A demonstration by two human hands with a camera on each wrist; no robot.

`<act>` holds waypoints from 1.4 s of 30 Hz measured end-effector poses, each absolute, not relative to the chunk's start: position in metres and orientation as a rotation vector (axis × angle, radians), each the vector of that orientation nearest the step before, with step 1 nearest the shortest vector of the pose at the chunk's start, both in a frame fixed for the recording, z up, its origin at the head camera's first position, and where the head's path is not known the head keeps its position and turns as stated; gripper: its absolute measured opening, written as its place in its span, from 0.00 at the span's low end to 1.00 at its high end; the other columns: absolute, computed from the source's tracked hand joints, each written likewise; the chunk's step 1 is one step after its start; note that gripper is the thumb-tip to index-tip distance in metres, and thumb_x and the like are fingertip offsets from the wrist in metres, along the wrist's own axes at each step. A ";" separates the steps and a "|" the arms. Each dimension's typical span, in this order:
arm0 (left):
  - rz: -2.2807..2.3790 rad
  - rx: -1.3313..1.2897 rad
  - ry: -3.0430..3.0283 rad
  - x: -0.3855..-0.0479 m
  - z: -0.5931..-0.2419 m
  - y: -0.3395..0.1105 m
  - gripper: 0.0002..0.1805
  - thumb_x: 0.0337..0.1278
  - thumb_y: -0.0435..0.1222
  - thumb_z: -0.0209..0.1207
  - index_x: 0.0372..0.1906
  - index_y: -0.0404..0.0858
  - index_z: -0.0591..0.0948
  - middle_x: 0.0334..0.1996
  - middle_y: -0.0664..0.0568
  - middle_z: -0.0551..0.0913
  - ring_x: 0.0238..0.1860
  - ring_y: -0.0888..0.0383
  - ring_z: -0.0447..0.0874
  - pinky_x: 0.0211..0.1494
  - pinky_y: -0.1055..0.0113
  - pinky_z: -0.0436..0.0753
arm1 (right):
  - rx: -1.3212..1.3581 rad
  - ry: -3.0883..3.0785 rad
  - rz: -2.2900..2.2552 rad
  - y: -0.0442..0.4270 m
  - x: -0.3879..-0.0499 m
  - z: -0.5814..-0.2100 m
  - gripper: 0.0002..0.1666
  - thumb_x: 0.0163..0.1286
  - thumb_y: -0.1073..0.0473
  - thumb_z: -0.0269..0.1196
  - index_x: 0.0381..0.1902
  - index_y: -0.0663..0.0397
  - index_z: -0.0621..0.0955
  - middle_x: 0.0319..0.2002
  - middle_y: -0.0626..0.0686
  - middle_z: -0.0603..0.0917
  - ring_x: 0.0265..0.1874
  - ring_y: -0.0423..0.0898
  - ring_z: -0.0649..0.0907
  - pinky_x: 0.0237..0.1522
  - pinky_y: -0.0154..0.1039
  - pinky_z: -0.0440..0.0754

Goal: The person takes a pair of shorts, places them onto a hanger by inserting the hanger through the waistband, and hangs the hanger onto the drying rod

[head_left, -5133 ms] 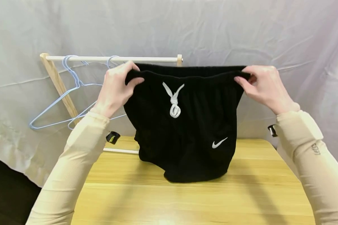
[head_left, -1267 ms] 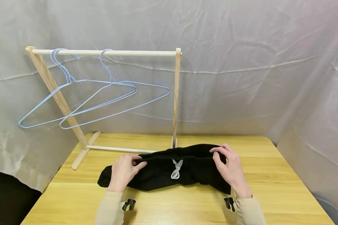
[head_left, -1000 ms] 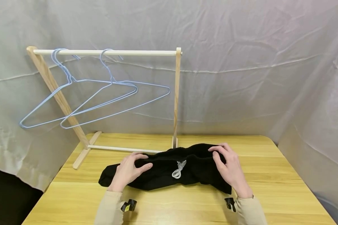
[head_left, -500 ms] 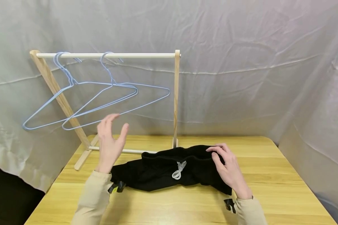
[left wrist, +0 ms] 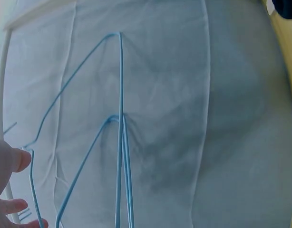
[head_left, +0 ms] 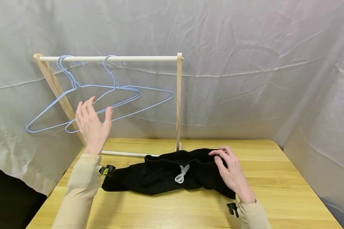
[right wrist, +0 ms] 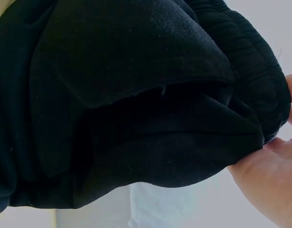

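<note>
Black shorts (head_left: 166, 178) lie bunched on the table, their waistband gaping upward and a white drawstring (head_left: 182, 174) tied in a loop at the front. My right hand (head_left: 232, 171) stays at the right end of the waistband, fingers and thumb curled about the fabric; the right wrist view shows the hand (right wrist: 274, 175) against the gathered waistband (right wrist: 255, 71). Raised and spread, my left hand (head_left: 93, 125) is in front of the light-blue hangers (head_left: 126, 87), holding nothing. In the left wrist view its fingers (left wrist: 22, 160) appear beside a hanger neck; contact cannot be told.
The hangers hang from the white rail (head_left: 149, 58) of a wooden rack (head_left: 179, 105) standing at the back left of the wooden table (head_left: 275, 190). Grey cloth (head_left: 246, 95) covers the background behind the table.
The shorts, held up earlier, were lowered onto the table. My left hand let go of the waistband and rose up and left toward the hangers. My right hand has barely moved since then.
</note>
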State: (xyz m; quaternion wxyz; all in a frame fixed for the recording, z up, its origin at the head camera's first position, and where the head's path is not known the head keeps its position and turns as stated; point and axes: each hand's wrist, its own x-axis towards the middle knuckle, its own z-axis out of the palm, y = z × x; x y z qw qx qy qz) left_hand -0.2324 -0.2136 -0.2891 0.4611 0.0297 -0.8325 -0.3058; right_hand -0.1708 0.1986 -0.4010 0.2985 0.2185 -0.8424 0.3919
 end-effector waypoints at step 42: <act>-1.326 0.333 -1.643 -0.244 -0.252 -0.234 0.12 0.63 0.50 0.65 0.36 0.47 0.91 0.25 0.84 0.80 0.36 0.77 0.76 0.72 0.64 0.47 | 0.540 -2.278 1.029 0.193 -0.175 -0.403 0.13 0.71 0.70 0.57 0.43 0.51 0.85 0.49 0.53 0.79 0.47 0.44 0.77 0.49 0.33 0.69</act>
